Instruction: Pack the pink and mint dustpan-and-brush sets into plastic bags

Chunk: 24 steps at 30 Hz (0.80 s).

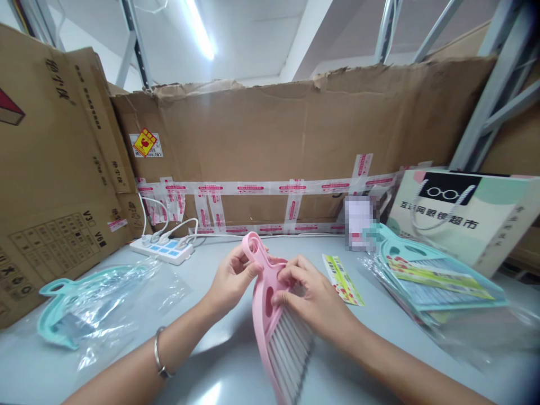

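I hold a pink plastic dustpan (264,315) on edge over the grey table (236,360), with a small brush of grey bristles (289,343) nested in it. My left hand (230,278) pinches the pink handle near its looped top. My right hand (310,295) has its fingers curled over the brush's pink handle where it sits in the pan. Both hands are closed on the set.
A teal dustpan in a clear bag (80,306) lies at the left. A stack of bagged teal dustpans with printed cards (426,278) sits at the right, a loose card (343,278) beside it. A white power strip (162,247), a paper bag (472,216) and cardboard walls (295,152) stand behind.
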Motion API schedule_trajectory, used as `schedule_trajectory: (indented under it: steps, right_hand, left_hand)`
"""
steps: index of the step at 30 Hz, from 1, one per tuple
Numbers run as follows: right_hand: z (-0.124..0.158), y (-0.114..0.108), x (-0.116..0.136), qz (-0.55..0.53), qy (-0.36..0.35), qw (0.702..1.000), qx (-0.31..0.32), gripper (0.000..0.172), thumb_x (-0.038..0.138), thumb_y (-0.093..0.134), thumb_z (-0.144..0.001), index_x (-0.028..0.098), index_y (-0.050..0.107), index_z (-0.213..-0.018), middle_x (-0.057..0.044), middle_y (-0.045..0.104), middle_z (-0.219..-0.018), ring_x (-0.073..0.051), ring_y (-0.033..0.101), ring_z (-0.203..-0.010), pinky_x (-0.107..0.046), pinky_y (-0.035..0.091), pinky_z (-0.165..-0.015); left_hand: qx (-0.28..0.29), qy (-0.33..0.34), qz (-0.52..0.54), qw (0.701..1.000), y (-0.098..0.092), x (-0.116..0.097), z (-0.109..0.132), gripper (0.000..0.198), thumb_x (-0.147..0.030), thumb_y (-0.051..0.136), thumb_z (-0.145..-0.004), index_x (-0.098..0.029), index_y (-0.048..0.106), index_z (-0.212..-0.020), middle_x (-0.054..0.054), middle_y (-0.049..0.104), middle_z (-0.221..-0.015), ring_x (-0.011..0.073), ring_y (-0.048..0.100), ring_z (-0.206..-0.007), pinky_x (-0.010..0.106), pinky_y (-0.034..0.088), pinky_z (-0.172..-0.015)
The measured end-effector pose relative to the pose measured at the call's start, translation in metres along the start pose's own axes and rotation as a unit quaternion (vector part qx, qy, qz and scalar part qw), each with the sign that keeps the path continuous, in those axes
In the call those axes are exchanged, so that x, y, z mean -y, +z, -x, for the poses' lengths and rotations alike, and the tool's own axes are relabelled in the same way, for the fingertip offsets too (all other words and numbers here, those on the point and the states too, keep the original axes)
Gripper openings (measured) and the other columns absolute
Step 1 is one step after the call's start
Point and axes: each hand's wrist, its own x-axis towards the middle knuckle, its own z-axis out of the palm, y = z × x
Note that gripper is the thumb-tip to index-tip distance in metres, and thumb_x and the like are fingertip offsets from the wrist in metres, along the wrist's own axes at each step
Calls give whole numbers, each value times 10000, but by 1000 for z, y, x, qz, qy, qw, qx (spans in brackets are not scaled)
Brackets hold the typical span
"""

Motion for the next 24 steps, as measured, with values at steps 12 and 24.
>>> schedule_trajectory:
  steps: [12,24]
  right_hand:
    - [1,-10,-1,0,-17,996,-86,61,216,617,-684,201,561,-663,4,481,-780,-145,512,-761,-279,419,-698]
    - [-5,1,-3,68,6,997,-26,159,279,614,-721,195,510,-635,27,481,-689,-119,476,-647,-250,365,-604]
  left_hand:
    - [-170,9,-42,984,-15,-3,-2,359,-476,626,-721,-150,591,-866,61,681,-805,155,610,-715,232,466,-632]
    - [-2,-164,153,974,5,6,2,415,-449,608,-757,-169,602,-1064,64,669,-938,167,620,-789,258,469,-693]
